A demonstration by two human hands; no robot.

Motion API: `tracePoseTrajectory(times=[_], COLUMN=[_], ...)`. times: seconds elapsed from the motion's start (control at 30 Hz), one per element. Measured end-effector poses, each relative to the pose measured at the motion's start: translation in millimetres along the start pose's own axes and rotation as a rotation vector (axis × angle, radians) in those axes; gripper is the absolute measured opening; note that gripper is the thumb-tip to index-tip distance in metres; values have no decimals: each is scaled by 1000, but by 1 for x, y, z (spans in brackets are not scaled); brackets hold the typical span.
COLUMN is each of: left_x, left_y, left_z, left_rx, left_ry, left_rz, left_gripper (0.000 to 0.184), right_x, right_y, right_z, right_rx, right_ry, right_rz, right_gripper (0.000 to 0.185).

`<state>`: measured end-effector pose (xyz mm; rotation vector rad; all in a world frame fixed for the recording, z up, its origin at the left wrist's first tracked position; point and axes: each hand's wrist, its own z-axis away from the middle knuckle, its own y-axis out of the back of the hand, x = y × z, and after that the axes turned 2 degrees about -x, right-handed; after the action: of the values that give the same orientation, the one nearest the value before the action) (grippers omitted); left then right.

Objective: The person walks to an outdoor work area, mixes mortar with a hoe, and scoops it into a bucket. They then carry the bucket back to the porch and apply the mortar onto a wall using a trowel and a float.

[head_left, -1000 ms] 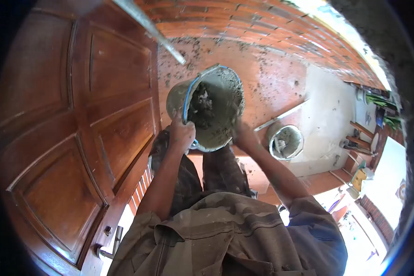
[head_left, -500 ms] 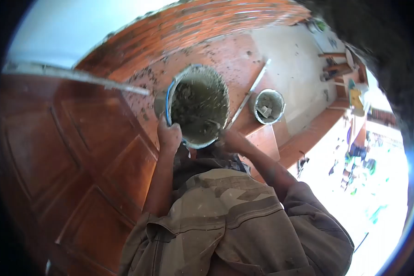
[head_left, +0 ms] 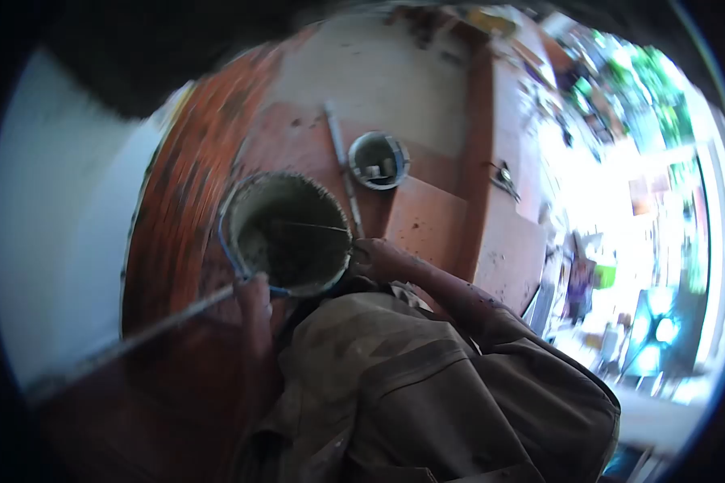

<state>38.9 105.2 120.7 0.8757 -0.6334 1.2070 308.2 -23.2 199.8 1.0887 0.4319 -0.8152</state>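
Note:
A large bucket (head_left: 288,233) with a mortar-crusted rim and a blue edge is held close in front of my body, its mouth facing up toward me. Inside it is dark grey material, with a thin pale line across it. My left hand (head_left: 254,291) is closed on the rim at the lower left, beside the blue edge. At the right side of the rim, my right hand (head_left: 372,256) grips the bucket with curled fingers.
A smaller bucket (head_left: 379,161) with pale pieces inside stands on the floor beyond, beside a long pale bar (head_left: 342,165). A brick wall (head_left: 189,193) is on the left, the dark door (head_left: 161,394) at lower left. A step (head_left: 427,221) and a bright opening lie right.
The view has swung to the right, shifting the door to the lower left and showing more of the bright opening. The large bucket is still in both my hands.

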Motion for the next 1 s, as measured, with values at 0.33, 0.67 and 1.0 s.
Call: tracePoseTrajectory(times=[0.33, 0.67, 1.0], left_x=[101, 165, 182], left_y=[-103, -148, -175], left_z=[-11, -21, -25], left_rx=[-444, -655, -864], left_ry=[77, -119, -200], left_rz=[-49, -282, -398], left_gripper=[37, 28, 15], right_x=[44, -10, -35], right_y=[46, 45, -46], right_z=[68, 106, 83], right_rx=[329, 440, 1257], right_ry=[-161, -470, -346], right_rz=[-2, -200, -902], right_gripper=[30, 28, 29])
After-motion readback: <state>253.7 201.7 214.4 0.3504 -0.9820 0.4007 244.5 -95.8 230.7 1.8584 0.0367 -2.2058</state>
